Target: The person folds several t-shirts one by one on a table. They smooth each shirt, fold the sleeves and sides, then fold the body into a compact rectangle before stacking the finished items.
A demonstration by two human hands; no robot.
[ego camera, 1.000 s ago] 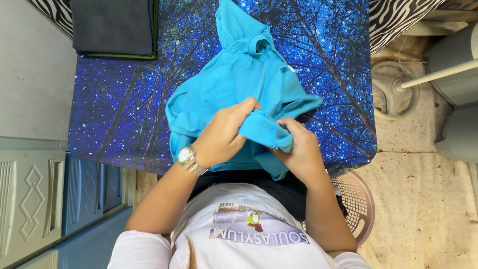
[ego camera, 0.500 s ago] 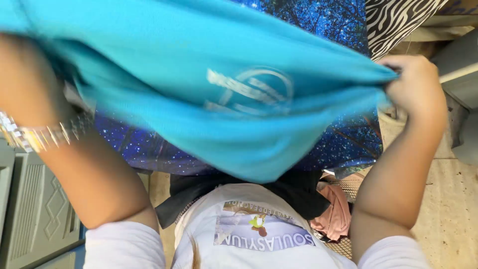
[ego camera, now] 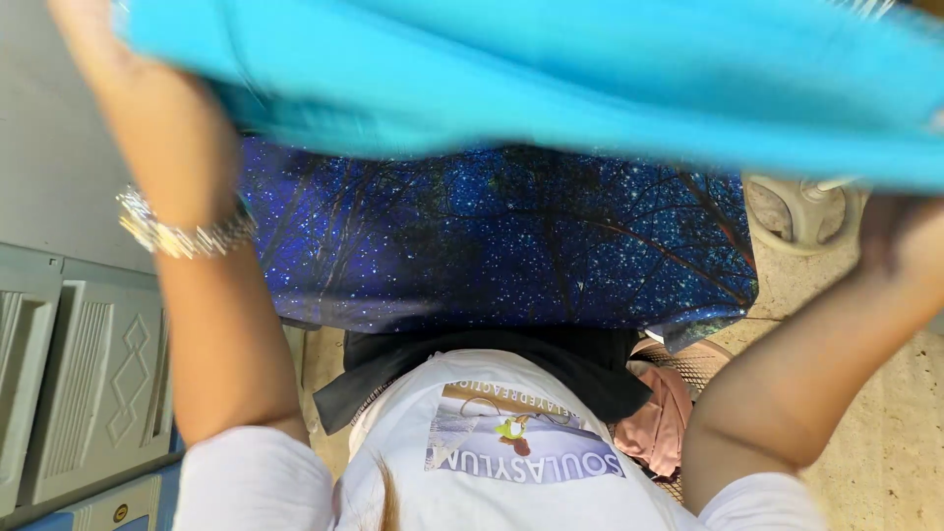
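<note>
One camera only, worn on the person's head and facing steeply down along the chest. It sits very near the raised arms, so the left hand (ego camera: 138, 108) fills the upper left corner and the right hand (ego camera: 910, 246) runs off the right edge. A turquoise cloth (ego camera: 551, 69) stretched between the hands blocks the top of the view. Below the hands lies the starry-covered bench (ego camera: 492, 256), and the floor (ego camera: 885, 423) shows under the right hand.
</note>
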